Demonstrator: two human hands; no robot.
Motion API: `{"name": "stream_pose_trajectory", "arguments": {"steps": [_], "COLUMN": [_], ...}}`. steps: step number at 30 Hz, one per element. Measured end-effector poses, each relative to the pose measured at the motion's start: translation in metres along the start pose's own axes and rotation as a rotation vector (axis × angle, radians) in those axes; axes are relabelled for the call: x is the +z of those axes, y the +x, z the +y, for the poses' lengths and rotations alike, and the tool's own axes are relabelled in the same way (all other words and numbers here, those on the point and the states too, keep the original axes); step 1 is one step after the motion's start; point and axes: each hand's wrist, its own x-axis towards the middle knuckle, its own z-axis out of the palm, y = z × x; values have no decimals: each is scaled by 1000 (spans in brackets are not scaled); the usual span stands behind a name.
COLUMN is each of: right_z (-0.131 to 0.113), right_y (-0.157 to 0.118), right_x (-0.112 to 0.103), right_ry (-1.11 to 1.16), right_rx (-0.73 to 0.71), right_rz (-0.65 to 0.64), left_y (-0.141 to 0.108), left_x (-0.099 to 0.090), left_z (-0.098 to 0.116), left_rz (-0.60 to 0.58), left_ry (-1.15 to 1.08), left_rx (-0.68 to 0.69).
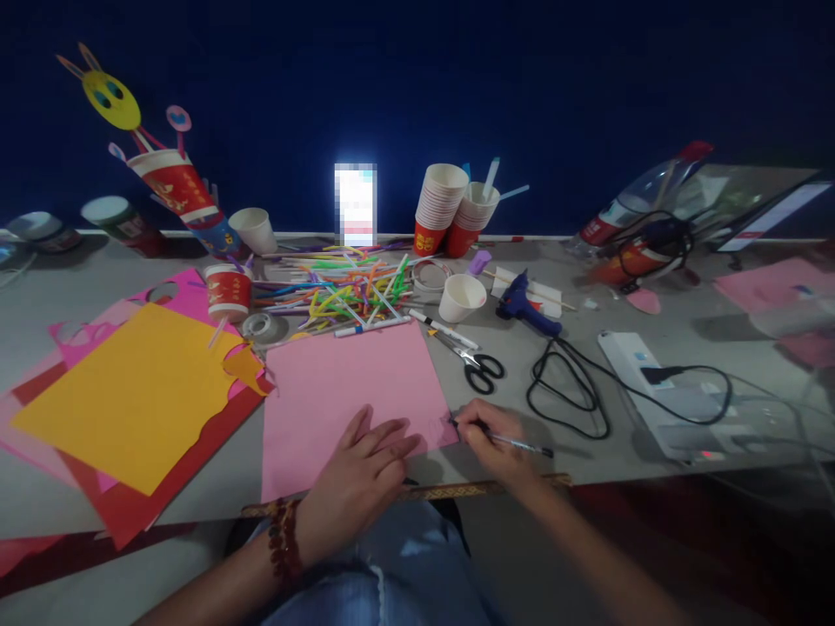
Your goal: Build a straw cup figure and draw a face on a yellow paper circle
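A sheet of pink paper lies on the table in front of me. My left hand rests flat on its lower part, fingers spread. At the sheet's right edge, my right hand grips a pen, its tip touching the paper beside some faint drawn lines. Just beyond the sheet are a pair of scissors with black handles, a white marker and another marker along the top edge.
Coloured pipe cleaners are heaped behind the sheet. Yellow paper tops a pile at left. Stacked paper cups stand at the back. A blue glue gun trails its cord towards a power strip on the right.
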Motion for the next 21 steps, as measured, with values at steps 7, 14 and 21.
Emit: {"name": "stream_pose_trajectory", "arguments": {"steps": [7,14,21], "right_z": [-2,0,-3], "right_y": [0,0,1], "right_x": [0,1,-1], "right_ry": [-6,2,-6], "right_rx": [5,-9,-18], "right_rz": [-13,-2,7], "left_y": [1,1,1], "left_x": [-2,-2,-2], "left_z": [0,0,1], "left_rz": [1,-8,-11], "left_ry": [0,19,11], "left_rx": [4,10,5]}}
